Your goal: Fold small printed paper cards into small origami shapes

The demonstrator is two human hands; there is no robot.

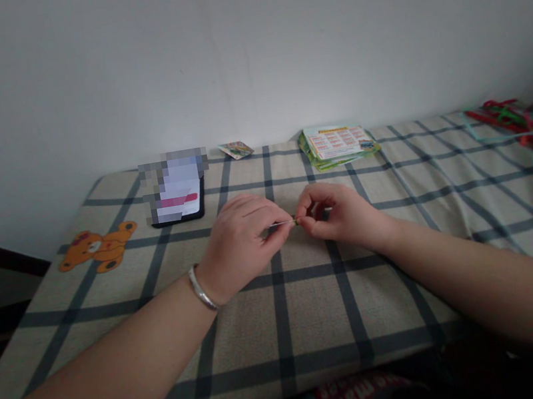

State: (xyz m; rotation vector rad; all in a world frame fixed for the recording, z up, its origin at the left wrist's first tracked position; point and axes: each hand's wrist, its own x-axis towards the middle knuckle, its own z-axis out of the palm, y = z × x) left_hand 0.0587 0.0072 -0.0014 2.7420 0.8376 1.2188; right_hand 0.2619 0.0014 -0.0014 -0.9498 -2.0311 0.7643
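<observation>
My left hand (251,232), with a silver bangle at the wrist, is closed in a pinch over the middle of the table. A thin pale strand (280,224) shows at its fingertips; whether it is thread or wire I cannot tell. Facing it, my right hand (332,213) pinches a tiny yellow-green piece (295,220) where the two hands' fingertips almost meet. The strand runs to that piece, and its exact kind is too small to make out. Both hands are just above the checked tablecloth (309,314).
A phone (178,196) with a blurred screen lies behind my left hand. A bear cutout (97,248) is at the left. Against the wall (242,48) are a small card (236,149) and a stack of printed cards (339,144). Coloured ribbons (529,131) lie at the far right.
</observation>
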